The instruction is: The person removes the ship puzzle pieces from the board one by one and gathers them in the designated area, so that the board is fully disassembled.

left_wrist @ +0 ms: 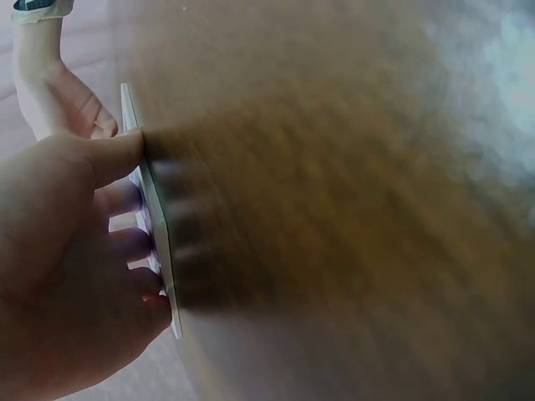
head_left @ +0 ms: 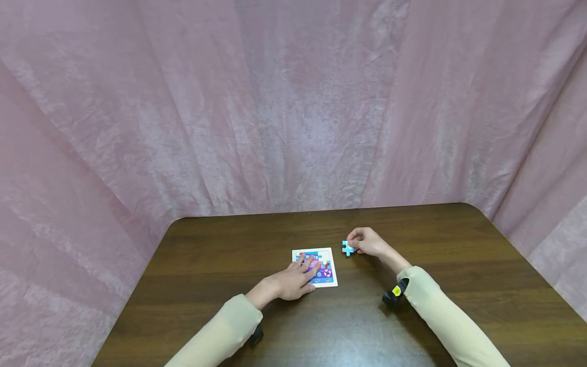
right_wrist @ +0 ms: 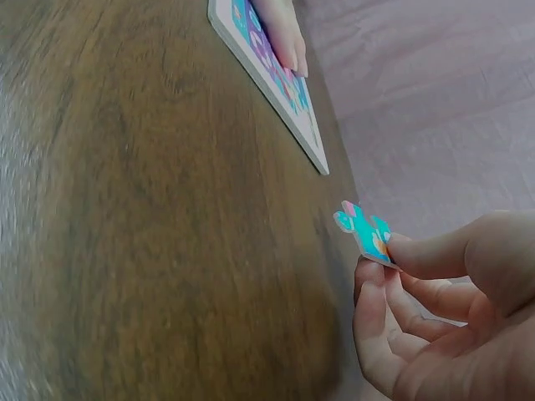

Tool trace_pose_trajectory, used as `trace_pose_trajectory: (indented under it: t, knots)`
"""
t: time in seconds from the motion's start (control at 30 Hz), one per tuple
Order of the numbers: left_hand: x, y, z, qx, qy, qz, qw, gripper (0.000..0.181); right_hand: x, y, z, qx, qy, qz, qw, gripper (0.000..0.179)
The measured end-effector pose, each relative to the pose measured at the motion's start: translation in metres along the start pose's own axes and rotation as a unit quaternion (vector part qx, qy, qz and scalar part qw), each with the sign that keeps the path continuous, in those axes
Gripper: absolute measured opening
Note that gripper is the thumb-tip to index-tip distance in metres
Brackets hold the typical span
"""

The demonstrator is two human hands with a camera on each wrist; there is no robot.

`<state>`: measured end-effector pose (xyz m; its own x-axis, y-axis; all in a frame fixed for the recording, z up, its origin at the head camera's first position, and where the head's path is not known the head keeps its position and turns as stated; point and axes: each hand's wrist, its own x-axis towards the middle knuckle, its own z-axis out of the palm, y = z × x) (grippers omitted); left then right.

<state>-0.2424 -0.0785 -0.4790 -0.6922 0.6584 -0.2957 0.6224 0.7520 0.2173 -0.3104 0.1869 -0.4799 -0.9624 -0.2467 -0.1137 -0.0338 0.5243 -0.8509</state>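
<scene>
A square picture puzzle with a white frame lies on the table, its printed scene in purple, blue and pink. My left hand rests across its left part, fingers spread and fairly straight, covering some of the picture. In the left wrist view the thumb touches the frame's near edge. To the right of the puzzle my right hand pinches a turquoise jigsaw piece between thumb and fingers. That piece has a pink knob and is held above the wood. A white gap shows in the puzzle's upper right.
The brown wooden table has rounded far corners. Pink curtains hang behind and along its sides. Black wrist cameras sit under both pale sleeves, close to the tabletop.
</scene>
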Motion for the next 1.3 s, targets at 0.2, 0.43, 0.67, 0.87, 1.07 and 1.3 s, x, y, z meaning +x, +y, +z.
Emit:
trace_pose_trajectory:
  t: [0.2, 0.43, 0.67, 0.87, 1.07, 1.3]
  knots:
    - [-0.001, -0.001, 0.001, -0.01, 0.0, -0.005, 0.9999, 0.062, -0.001, 0.003, 0.002, -0.035, 0.01, -0.008, 0.9993, 0.011]
    - [0.0, -0.001, 0.0, -0.017, 0.005, -0.005, 0.9998, 0.063, -0.001, 0.002, 0.003, -0.096, 0.043, -0.023, 0.9941, 0.02]
    - [0.0, -0.001, -0.001, -0.012, 0.012, -0.004, 0.9998, 0.064, 0.0, 0.004, 0.004, -0.153, 0.065, -0.057, 0.9845, 0.025]
    - [0.0, 0.0, -0.003, -0.014, 0.012, -0.005, 0.9998, 0.064, 0.001, 0.003, 0.003, -0.155, 0.071, -0.06, 0.9835, 0.024]
    - [-0.002, 0.001, -0.006, -0.021, 0.014, -0.007, 0.9997, 0.062, -0.001, 0.0, 0.004, -0.164, 0.082, -0.06, 0.9812, 0.025]
    - [-0.004, 0.002, -0.004, -0.021, 0.019, -0.009, 0.9996, 0.062, -0.005, -0.008, 0.012, -0.158, 0.075, -0.07, 0.9821, 0.018]
